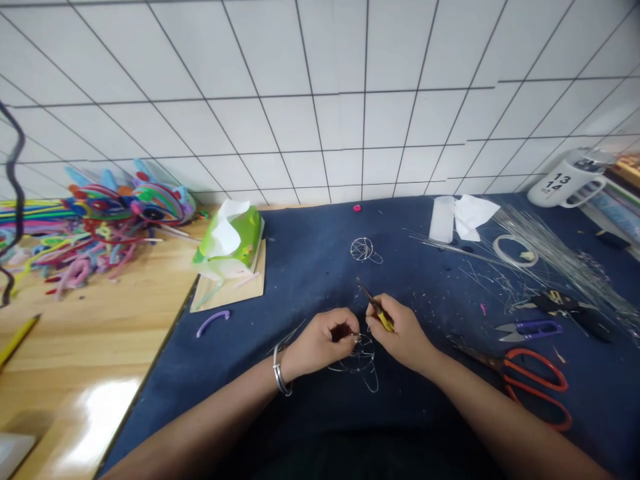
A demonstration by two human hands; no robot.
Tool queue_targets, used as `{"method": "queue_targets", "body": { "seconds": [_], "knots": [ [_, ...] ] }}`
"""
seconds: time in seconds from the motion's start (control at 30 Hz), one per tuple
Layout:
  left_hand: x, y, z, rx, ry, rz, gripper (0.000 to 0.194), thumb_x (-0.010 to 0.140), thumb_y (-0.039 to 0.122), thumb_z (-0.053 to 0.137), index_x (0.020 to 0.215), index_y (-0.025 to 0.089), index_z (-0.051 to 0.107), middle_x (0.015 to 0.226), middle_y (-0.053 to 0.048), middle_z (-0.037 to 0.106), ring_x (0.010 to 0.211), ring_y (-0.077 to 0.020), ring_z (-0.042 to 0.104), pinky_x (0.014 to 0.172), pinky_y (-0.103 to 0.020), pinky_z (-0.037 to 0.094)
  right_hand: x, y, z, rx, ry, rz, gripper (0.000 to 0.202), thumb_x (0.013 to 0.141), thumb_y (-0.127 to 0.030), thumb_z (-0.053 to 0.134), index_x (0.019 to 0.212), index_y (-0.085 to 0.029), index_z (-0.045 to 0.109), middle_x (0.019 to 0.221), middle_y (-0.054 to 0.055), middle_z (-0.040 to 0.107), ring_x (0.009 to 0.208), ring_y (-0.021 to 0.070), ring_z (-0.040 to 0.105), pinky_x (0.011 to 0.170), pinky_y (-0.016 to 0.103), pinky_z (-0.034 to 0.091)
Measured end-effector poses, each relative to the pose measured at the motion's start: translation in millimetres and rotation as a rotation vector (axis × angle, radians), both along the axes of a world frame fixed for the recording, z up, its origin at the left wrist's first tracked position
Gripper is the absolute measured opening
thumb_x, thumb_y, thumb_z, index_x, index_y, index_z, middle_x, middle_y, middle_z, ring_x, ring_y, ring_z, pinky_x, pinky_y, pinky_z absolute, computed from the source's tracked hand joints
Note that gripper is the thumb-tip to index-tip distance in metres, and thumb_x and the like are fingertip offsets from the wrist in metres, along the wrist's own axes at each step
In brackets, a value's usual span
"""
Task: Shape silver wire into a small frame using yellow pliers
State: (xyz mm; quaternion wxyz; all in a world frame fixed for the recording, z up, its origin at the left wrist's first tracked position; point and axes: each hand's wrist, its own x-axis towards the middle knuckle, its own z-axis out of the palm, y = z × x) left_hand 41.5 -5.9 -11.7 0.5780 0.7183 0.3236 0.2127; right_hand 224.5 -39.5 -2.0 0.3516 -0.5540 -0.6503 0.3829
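My left hand [325, 341], a silver bracelet at its wrist, pinches the upper edge of a thin wire shape [367, 360] with loops that hang below the fingers. Just to the right, my right hand [400, 333] is closed round a pair of yellow-handled pliers [384, 319], whose dark tip points up and left. The right fingertips are near the wire shape; whether they touch it is too small to tell. A second, round wire piece [362, 249] lies on the dark blue cloth [310, 267] beyond the hands.
Orange-handled scissors [535, 370], purple snips [530, 330], black pliers [560, 303] and loose wires [560, 247] lie right. A white mug [555, 183] stands back right. At left are a green tissue pack [233, 237], a purple curved piece [213, 321] and colourful fuzzy stems [100, 247].
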Motion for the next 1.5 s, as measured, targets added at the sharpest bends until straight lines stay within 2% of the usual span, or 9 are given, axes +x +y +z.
{"method": "queue_targets", "body": {
  "seconds": [0.17,0.43,0.53,0.73,0.93,1.07,1.17,1.3,1.5],
  "knots": [
    [-5,7,-5.9,-0.094,-0.032,0.017,0.008,0.08,0.02,0.053,0.084,0.013,0.056,0.069,0.001,0.05,0.059,-0.0078,0.042,0.055,-0.02,0.036,7,5,4.7,-0.224,0.125,0.189,0.007,0.077,-0.02,0.047,0.084,-0.02,0.05,0.066,-0.005,0.045,0.057,0.0082,0.04,0.055,0.021,0.036],
    [-5,9,-5.8,-0.013,-0.015,0.085,0.01,0.081,0.022,0.054,0.082,0.013,0.056,0.076,-0.003,0.055,0.068,-0.0113,0.049,0.065,-0.024,0.041,11,7,6.4,-0.317,0.113,0.27,0.007,0.076,-0.02,0.048,0.082,-0.02,0.052,0.064,-0.005,0.045,0.055,0.0078,0.039,0.051,0.02,0.033],
    [-5,7,-5.6,-0.014,-0.005,0.127,0.006,0.081,0.019,0.052,0.082,0.013,0.054,0.074,-0.001,0.052,0.065,-0.0099,0.046,0.061,-0.022,0.039,10,7,6.9,-0.302,0.098,0.251,0.007,0.077,-0.019,0.047,0.082,-0.02,0.052,0.066,-0.005,0.047,0.056,0.008,0.04,0.053,0.02,0.034],
    [-4,5,-6.5,0.002,0.006,0.107,0.004,0.079,0.013,0.05,0.082,0.014,0.051,0.071,0.002,0.048,0.061,-0.0082,0.042,0.057,-0.02,0.036,7,4,7.6,-0.235,0.04,0.188,0.007,0.076,-0.019,0.047,0.081,-0.02,0.051,0.064,-0.005,0.046,0.055,0.0083,0.04,0.053,0.021,0.034],
    [-3,4,0.9,0.03,0.053,0.067,0.007,0.081,0.018,0.05,0.083,0.014,0.056,0.072,0.0,0.052,0.063,-0.0094,0.046,0.059,-0.021,0.038,9,8,-4.5,-0.042,-0.227,-0.058,0.011,0.076,-0.017,0.046,0.084,-0.021,0.051,0.075,-0.001,0.054,0.065,0.0117,0.049,0.061,0.025,0.036],
    [-3,4,2.5,0.074,0.072,0.058,0.01,0.081,0.02,0.051,0.083,0.014,0.058,0.074,-0.001,0.056,0.066,-0.0109,0.05,0.062,-0.023,0.04,12,10,-7.6,0.002,-0.296,-0.116,0.016,0.073,-0.014,0.047,0.087,-0.021,0.053,0.08,0.002,0.055,0.073,0.0152,0.05,0.066,0.028,0.036],
    [-2,3,1.1,0.081,0.073,0.072,0.01,0.081,0.021,0.051,0.083,0.014,0.058,0.072,-0.001,0.055,0.064,-0.0106,0.049,0.061,-0.022,0.04,10,6,-0.7,-0.011,-0.208,-0.098,0.02,0.074,-0.018,0.049,0.094,-0.021,0.052,0.087,0.003,0.056,0.077,0.0156,0.052,0.069,0.028,0.039],
    [-1,2,-2.1,0.057,0.051,0.081,0.009,0.08,0.019,0.051,0.083,0.014,0.058,0.074,-0.001,0.056,0.066,-0.0107,0.049,0.062,-0.022,0.041,2,-1,6.3,-0.119,-0.06,0.054,0.017,0.074,-0.021,0.052,0.091,-0.022,0.053,0.081,0.0,0.058,0.07,0.0129,0.053,0.064,0.025,0.04],
    [-1,-1,-0.9,0.066,0.046,0.079,0.006,0.079,0.017,0.051,0.081,0.014,0.056,0.073,-0.001,0.055,0.063,-0.0101,0.048,0.06,-0.022,0.04,-9,-7,0.7,-0.094,-0.041,0.022,0.015,0.072,-0.016,0.048,0.085,-0.021,0.053,0.071,-0.002,0.056,0.06,0.0099,0.051,0.057,0.022,0.039]
  ]
}}
